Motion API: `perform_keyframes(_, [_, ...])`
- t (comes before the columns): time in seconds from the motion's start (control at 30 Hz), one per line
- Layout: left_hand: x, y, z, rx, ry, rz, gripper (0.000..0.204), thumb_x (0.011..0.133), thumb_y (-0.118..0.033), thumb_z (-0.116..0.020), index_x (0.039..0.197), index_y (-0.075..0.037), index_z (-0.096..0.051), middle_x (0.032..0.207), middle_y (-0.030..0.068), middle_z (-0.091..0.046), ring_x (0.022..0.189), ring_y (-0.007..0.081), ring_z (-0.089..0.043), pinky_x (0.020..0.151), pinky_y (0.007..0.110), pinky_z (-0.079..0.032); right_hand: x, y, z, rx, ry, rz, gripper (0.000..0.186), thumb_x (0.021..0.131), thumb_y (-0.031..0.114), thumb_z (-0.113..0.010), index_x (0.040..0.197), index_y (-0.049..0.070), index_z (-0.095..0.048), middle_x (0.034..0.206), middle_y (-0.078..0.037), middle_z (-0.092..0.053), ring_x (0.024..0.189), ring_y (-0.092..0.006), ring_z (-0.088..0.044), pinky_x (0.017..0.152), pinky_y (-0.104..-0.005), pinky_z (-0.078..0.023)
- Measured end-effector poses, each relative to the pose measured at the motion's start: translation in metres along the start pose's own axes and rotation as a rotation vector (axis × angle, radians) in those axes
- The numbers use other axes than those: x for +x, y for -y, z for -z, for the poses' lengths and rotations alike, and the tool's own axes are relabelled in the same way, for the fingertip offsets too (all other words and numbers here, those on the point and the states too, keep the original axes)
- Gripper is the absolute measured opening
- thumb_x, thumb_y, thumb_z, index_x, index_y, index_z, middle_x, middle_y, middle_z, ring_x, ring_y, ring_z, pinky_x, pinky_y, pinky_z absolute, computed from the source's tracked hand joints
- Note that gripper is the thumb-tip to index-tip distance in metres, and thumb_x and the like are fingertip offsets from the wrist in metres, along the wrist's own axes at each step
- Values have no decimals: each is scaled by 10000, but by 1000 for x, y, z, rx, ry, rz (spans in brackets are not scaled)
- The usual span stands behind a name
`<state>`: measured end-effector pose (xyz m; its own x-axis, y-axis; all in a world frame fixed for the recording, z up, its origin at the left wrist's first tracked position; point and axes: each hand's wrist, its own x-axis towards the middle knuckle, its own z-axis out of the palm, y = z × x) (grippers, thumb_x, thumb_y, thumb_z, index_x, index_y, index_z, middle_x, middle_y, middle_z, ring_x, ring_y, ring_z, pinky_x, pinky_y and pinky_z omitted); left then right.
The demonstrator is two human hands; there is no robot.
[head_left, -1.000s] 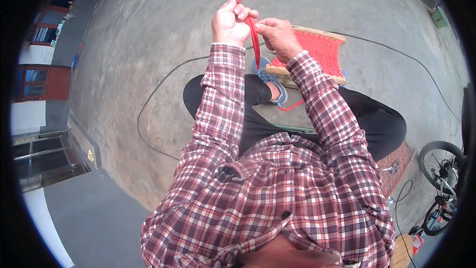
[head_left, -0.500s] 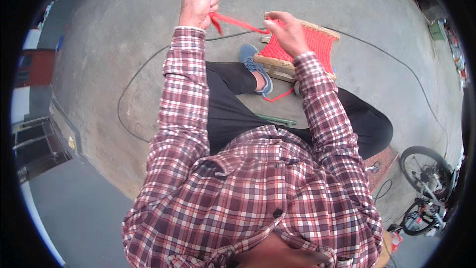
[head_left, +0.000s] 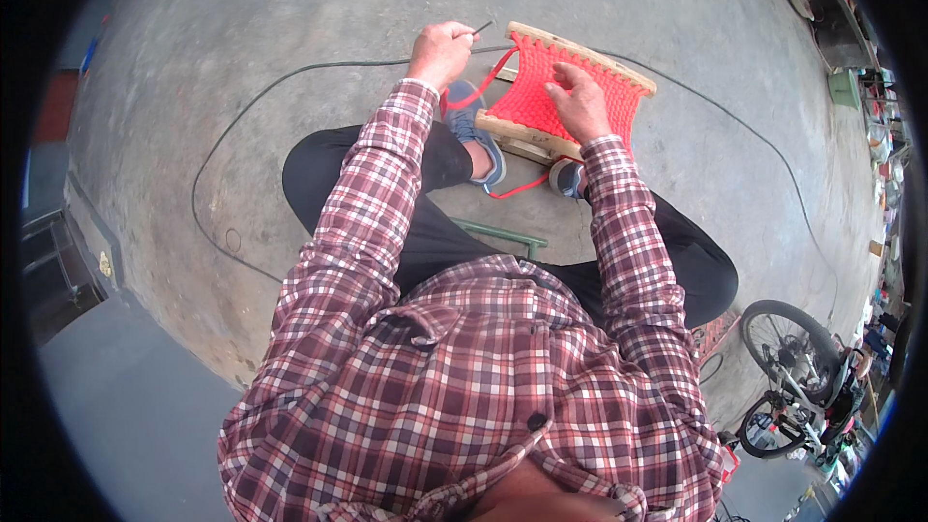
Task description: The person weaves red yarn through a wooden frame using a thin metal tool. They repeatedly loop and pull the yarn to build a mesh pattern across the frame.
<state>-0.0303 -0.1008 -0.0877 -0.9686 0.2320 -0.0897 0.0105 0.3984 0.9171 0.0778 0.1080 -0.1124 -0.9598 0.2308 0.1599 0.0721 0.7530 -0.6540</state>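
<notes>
In front of my feet stands a small wooden-framed stool [head_left: 546, 142], its seat a red woven webbing [head_left: 532, 92]. My left hand [head_left: 442, 54] is closed around a thin dark rod [head_left: 483, 27], whose tip points toward the stool's far left corner. A loose red strap [head_left: 499, 68] sags from that corner to just below my left hand; whether my fingers also grip it is hidden. Over the right part of the webbing is my right hand [head_left: 582, 106], thumb and fingers apart, holding nothing. Another red strap end [head_left: 519, 190] hangs below the stool's near side, between my shoes.
A dark cable [head_left: 319, 68] curves across the concrete floor behind and around the stool. Close to my lap lies a green metal bar [head_left: 503, 235]. A bicycle [head_left: 793, 353] is at the right, with clutter and a green box [head_left: 844, 89] along the right edge.
My left hand has come down and right toward the stool with the rod, and the strap now hangs slack. My right hand has moved from the stool's far left corner onto the webbing.
</notes>
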Motion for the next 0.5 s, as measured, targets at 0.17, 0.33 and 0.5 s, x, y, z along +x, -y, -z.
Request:
perform_keyframes(0.17, [-5,-4,-16,33,23,-113,199,797,-117,-571,936,-22,-676,852,109,-668,805,194,-627,738,312,-496,9,25,-8,35,102,10,450,819,170,-631,1238,47,-522,904,-181,-654,842,-281,-643,766,-375,-500])
perform_keyframes(0.33, [-7,-14,-26,159,21,-142,190,781,-115,-564,898,-39,-692,885,160,-677,850,271,-659,773,352,-511,15,52,-11,-128,223,49,447,810,167,-562,1239,84,-466,912,-237,-639,867,-385,-623,769,-470,-489])
perform_keyframes(0.5, [-5,-8,-22,302,57,-168,200,803,-119,-555,929,-17,-672,926,174,-669,891,295,-644,800,371,-497,12,68,-14,-241,326,-19,409,811,192,-528,1205,108,-455,873,-246,-637,840,-395,-626,735,-495,-493])
